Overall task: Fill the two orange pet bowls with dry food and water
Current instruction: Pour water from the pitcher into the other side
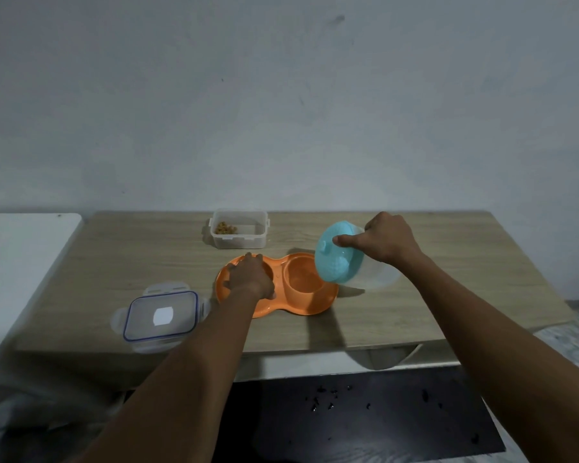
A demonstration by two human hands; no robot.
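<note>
Right hand (386,240): clasped around a translucent plastic jar with a round turquoise lid (346,260), thumb pressed on the lid, jar tipped steeply with its lidded end down over the right-hand well of the orange plastic double pet bowl (274,307); no stream of water can be made out, and whether the well holds any is too unclear to tell. Left hand (248,277): laid palm-down over the left well of the double bowl, fingers loosely curled on its rim as if steadying it, nothing lifted; the well's contents are hidden beneath it. Progress, as judged: watering appears in hand; feeding cannot be confirmed. Behind the double bowl: a clear rectangular plastic food tub (239,228), open, a small heap of brown kibble in its left corner. Left of the double bowl: the tub's clear clip-lock lid with blue seal (161,316), lying flat. Surface: pale wood-grain tabletop (448,295). Room: plain grey-white wall (281,111) behind; a white surface (20,262) far left; a dark mat with scattered specks (365,419) on the floor in front.
</note>
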